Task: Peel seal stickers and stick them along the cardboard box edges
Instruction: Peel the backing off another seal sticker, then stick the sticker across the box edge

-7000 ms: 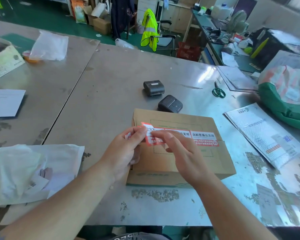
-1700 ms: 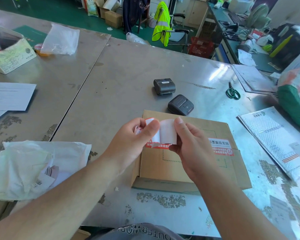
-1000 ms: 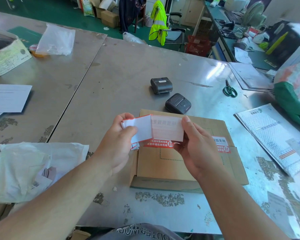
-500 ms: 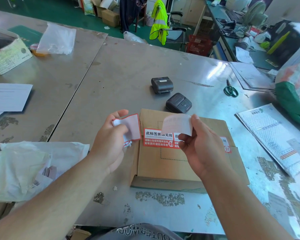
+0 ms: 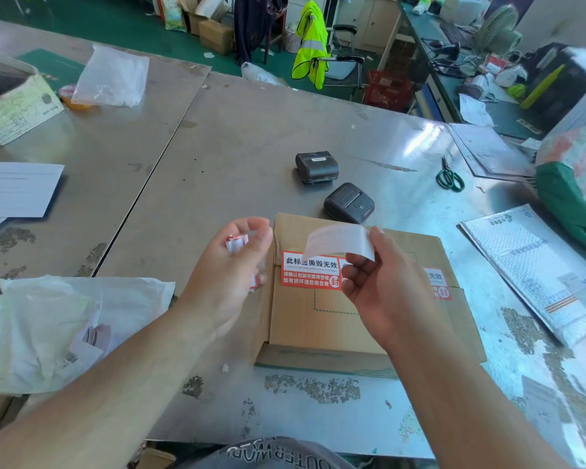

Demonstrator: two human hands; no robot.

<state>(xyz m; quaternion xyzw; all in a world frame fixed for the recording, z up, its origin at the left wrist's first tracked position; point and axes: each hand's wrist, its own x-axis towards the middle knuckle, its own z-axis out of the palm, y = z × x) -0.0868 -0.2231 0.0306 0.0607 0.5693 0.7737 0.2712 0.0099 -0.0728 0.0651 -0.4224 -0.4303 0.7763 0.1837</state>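
Observation:
A brown cardboard box (image 5: 352,319) lies flat on the steel table in front of me. Two red-and-white seal stickers are stuck across its top seam, one at the left (image 5: 310,270) and one at the right (image 5: 438,282), partly hidden by my right hand. My left hand (image 5: 230,275) hovers just left of the box, curled around a folded wad of red-edged seal stickers (image 5: 236,242). My right hand (image 5: 383,289) is above the box, pinching a curved, white, see-through peeled strip (image 5: 339,240) by its right end. No print shows on this side of the strip.
Two small black label printers (image 5: 317,166) (image 5: 349,203) sit just beyond the box. Green scissors (image 5: 450,177) and a printed mailer bag (image 5: 538,272) lie to the right. Crumpled white plastic bags (image 5: 48,326) and a paper sheet (image 5: 14,189) lie to the left.
The white strip has come apart from the sticker wad. My left hand drew left and curled over the wad; my right hand carries the strip alone above the box.

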